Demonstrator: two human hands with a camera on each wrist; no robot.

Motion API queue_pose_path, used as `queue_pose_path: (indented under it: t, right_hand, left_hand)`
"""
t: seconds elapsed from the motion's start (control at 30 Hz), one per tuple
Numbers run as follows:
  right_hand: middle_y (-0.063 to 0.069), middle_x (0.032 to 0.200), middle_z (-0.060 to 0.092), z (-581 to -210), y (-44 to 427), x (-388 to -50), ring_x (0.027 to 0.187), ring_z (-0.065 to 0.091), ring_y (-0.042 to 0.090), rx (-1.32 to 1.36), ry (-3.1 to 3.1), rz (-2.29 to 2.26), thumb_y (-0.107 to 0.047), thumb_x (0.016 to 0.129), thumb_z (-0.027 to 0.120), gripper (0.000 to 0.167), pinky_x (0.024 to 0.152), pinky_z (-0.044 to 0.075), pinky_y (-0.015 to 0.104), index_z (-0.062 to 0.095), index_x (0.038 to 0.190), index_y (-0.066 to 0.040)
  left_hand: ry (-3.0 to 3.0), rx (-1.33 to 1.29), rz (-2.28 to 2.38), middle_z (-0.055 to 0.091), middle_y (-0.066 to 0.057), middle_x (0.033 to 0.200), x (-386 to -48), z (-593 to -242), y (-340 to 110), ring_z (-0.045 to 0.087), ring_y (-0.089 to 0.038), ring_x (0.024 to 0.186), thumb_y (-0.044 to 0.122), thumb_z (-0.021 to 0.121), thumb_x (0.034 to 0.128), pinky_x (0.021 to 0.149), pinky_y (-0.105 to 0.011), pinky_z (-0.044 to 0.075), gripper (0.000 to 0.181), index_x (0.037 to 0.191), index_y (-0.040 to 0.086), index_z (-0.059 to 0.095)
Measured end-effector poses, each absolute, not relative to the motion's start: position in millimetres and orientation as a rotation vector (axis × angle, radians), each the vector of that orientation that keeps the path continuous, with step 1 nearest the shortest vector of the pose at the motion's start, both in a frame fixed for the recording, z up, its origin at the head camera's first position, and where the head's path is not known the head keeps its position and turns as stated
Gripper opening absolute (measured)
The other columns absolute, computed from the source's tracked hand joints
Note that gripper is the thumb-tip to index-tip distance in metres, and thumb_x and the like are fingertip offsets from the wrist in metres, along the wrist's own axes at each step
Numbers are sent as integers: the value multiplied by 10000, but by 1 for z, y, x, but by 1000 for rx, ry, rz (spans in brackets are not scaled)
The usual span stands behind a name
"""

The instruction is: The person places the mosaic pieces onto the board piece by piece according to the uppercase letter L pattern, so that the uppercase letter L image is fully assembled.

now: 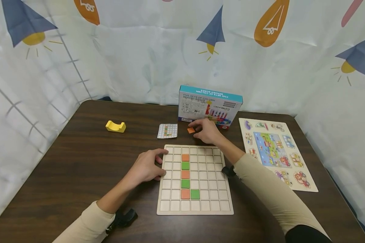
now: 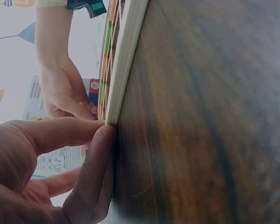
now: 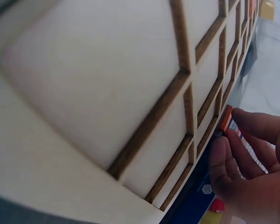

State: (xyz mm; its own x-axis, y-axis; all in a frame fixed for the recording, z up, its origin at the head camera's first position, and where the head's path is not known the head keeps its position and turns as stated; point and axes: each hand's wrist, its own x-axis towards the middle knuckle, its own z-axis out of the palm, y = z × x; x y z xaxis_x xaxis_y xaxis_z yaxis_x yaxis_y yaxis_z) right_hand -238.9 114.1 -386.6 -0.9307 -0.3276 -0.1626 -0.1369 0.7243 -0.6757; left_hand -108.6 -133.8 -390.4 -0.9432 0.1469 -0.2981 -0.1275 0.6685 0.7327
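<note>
A wooden grid board [image 1: 195, 213] lies flat on the table, with orange and green square tiles [image 1: 185, 184] set in an L shape. My left hand [image 1: 146, 166] rests its thumb and fingertips against the board's left edge; the left wrist view shows the fingertips [image 2: 101, 140] touching the pale wooden side. Beyond the far edge, my right hand [image 1: 207, 131] pinches a small orange tile [image 1: 191, 130] between fingertips. In the right wrist view this orange tile [image 3: 227, 118] appears edge-on at the fingertips. A small pattern card [image 1: 167, 131] with a printed grid lies left of it.
A cardboard toy box [image 1: 210, 101] stands behind the right hand. To the right lies a picture puzzle board [image 1: 275, 152] with vehicle pieces. A yellow curved block [image 1: 115, 127] sits at the far left of the table [image 1: 79, 189]. A printed curtain [image 1: 158, 60] hangs behind.
</note>
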Motion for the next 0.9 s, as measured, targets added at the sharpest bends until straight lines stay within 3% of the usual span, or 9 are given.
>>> queue_pose_path:
  t: [0.23, 0.9]
  right_hand:
    - [94, 1254, 691, -389, 111, -241, 1146, 645, 284, -399, 2689, -960, -16, 899, 770, 377, 982, 562, 460, 746, 1253, -143]
    - [71, 1192, 733, -385, 104, -244, 1081, 658, 256, -400, 2711, -862, 20, 899, 735, 294, 958, 574, 402, 783, 1163, -100]
  left_hand:
    - [2552, 16, 1159, 620, -118, 1041, -109, -391, -133, 676, -136, 528, -34, 804, 768, 514, -288, 593, 685, 1409, 129, 626]
    - [2553, 8, 1160, 610, -119, 1031, -108, -390, -133, 674, -141, 524, -41, 801, 771, 513, -288, 590, 681, 1408, 123, 626]
